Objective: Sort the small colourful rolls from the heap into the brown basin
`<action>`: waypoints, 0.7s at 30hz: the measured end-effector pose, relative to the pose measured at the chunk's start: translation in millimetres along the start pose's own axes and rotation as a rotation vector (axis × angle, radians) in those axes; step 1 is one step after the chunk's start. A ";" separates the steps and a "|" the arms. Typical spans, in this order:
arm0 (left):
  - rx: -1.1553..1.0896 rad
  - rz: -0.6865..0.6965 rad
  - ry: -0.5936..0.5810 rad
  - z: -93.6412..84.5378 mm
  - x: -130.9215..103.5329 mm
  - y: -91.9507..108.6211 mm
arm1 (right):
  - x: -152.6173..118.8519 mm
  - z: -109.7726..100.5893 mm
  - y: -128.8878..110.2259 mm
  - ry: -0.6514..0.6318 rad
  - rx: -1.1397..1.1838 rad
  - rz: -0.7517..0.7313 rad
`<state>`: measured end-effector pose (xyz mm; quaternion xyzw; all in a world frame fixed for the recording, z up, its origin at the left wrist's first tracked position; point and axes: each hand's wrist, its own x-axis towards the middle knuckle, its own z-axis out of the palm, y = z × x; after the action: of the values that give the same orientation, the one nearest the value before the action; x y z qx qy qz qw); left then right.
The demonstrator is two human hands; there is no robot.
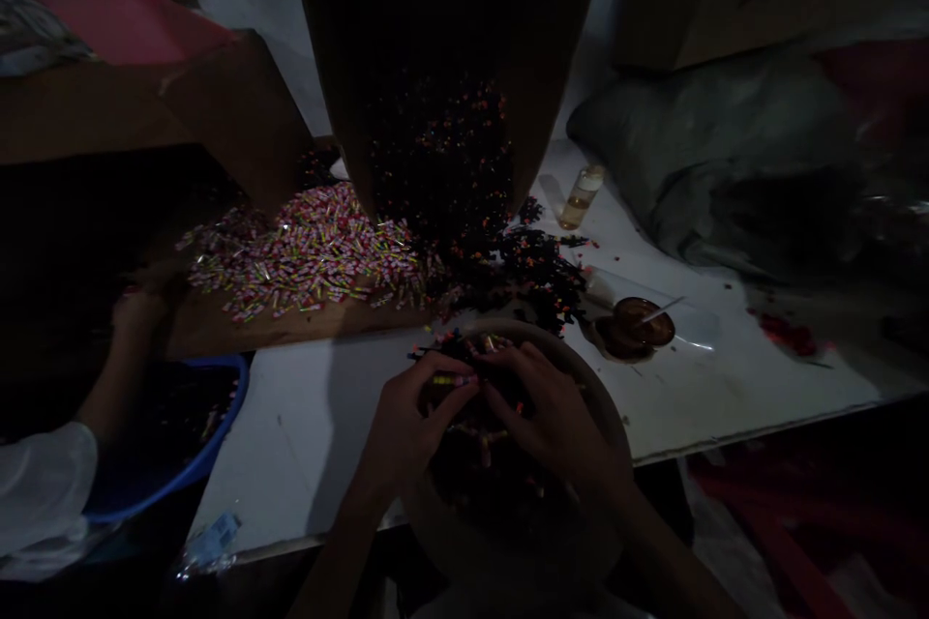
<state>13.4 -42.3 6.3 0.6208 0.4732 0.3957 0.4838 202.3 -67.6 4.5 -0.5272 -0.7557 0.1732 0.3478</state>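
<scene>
My left hand (pixel 413 421) pinches a small yellow-and-pink wrapped tube (pixel 451 380) between thumb and fingers. Close to the tube's end, the fingertips of my right hand (pixel 548 411) are drawn together; what they grip is too dark and small to tell. Both hands are over a round basin (pixel 614 426) with dark thin pieces and a few coloured tubes inside. Behind the basin lies a spread of thin black sticks (pixel 541 271) with orange-red tips. To its left is a heap of pink, white and yellow tubes (pixel 319 247).
A large tilted box (pixel 319 29) stands behind, black sticks spilling from it. On the right are a small glass bottle (pixel 579 198) and a brown dish with a thin stick (pixel 644 321). A co-worker's hand (pixel 137 314) is at left, above a blue basin (pixel 232 387).
</scene>
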 end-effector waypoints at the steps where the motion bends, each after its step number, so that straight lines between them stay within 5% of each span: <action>1: 0.006 -0.010 -0.011 -0.9 0.2 -0.5 | 0.0 -1.0 1.8 -0.001 -0.026 -0.037; 11: -0.041 -0.101 -0.052 0.8 1.0 6.0 | 8.4 -12.1 6.0 0.070 -0.099 -0.274; 21: -0.036 -0.012 0.052 1.9 -0.1 2.4 | 2.0 -2.2 0.5 0.073 -0.079 -0.339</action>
<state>15.6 -43.0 8.2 0.5987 0.4821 0.4174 0.4847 203.7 -65.7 6.4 -0.4113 -0.8269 0.0629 0.3782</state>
